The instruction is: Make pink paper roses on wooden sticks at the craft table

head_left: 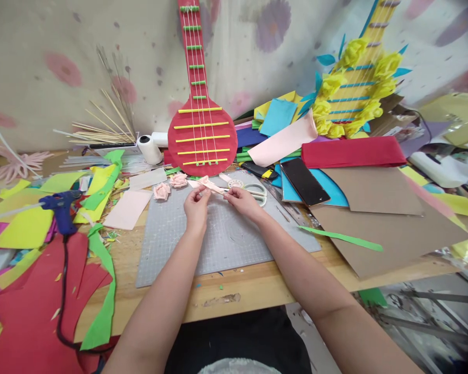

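Note:
Over the far part of a grey cutting mat [234,244], my left hand [197,206] pinches a twisted strip of pale pink crepe paper [209,183]. The strip's right end sits in the closed fingers of my right hand [242,201]. Left of my hands lie two finished pink paper roses, one rose [161,191] nearer and another rose [178,180] behind it. Scissors with pale handles [262,193] lie just beyond my right hand, partly hidden by it. Behind the mat stands a red paper lute [203,137] with yellow bars and white strings.
A blue glue gun [64,210] rests at left among yellow, red and green paper scraps. A pink sheet [128,209] touches the mat's left side. At right are a black phone [304,181], brown cardboard [390,234], a green strip [341,238] and a yellow flowered lute [354,88].

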`<state>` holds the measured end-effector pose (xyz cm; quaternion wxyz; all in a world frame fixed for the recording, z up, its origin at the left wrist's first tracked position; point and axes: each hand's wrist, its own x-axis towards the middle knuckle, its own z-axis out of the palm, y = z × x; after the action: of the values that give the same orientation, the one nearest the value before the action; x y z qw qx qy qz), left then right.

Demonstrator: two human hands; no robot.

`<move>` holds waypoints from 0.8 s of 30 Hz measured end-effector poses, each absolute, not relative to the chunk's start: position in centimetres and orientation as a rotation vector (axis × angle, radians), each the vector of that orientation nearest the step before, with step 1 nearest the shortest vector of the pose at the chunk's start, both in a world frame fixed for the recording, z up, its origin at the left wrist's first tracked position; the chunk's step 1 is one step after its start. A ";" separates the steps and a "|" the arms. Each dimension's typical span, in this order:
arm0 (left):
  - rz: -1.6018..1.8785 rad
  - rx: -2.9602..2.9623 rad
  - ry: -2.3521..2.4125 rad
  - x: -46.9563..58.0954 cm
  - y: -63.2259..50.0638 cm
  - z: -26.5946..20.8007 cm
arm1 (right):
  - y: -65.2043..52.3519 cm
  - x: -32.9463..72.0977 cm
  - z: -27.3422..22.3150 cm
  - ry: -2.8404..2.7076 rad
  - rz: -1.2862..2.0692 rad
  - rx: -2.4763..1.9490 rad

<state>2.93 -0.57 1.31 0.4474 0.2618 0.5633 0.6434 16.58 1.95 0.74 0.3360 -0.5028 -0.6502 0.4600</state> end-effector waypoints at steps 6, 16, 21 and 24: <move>1.621 1.099 1.770 2.0 0.0 -0.2 | 1.6 16.2 1.1 -1.709 1.154 -1.331; 1.464 1.424 1.909 2.1 -1.0 0.8 | 1.7 16.7 0.6 -1.741 1.057 -1.375; 1.411 1.581 2.010 2.0 -1.3 1.1 | 1.6 16.7 0.8 -1.762 1.000 -1.379; 1.413 1.566 2.025 2.1 -1.3 1.1 | 1.6 16.8 0.9 -1.810 0.974 -1.352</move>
<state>2.14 -1.31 1.06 0.1088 0.5323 0.6885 0.4804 16.81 1.56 0.86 0.3341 -0.5179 -0.6934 0.3733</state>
